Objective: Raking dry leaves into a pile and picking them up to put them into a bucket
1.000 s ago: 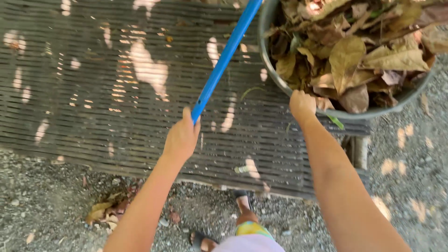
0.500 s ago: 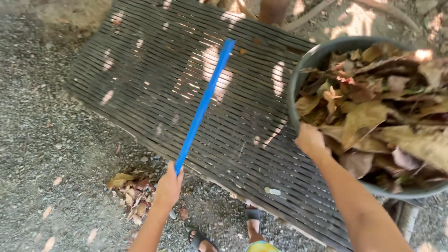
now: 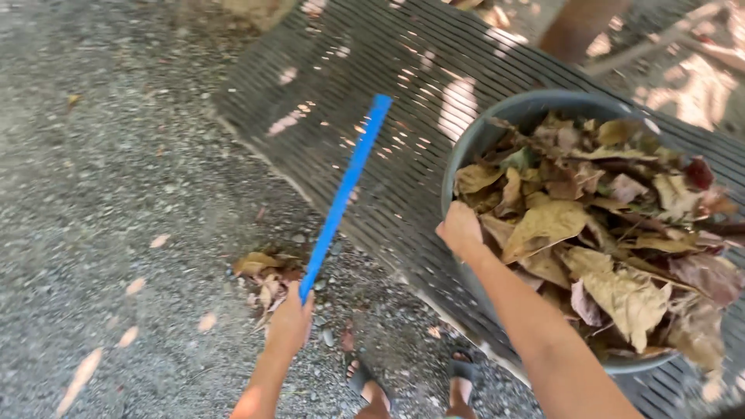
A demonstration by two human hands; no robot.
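Left hand [image 3: 289,324] wrapping closed around the lower end of a blue stick [image 3: 346,190], angling up and away over the gravel ground [image 3: 101,194] toward the slatted table [image 3: 365,70], its far end lying over the slats. Right hand [image 3: 459,230] gripping shut on the near rim of a grey tub [image 3: 497,124], fingers curling over the edge, forearm running back along the tub's near side. Tub sitting on the table, brimming with dry leaves [image 3: 597,217], mostly brown and tan, one reddish near the far right edge, a few greenish ones mixed in, heaping above the rim. Small pile of fallen leaves [image 3: 264,275] lying on the gravel just beside the left hand, close to the table's edge, the stick passing over it. Sandalled feet [image 3: 411,384] showing below between the two arms, standing on the gravel near the table's edge. Scattered single leaves dotting the gravel to the left, well apart from the pile. Sun patches falling across the slats beyond the stick
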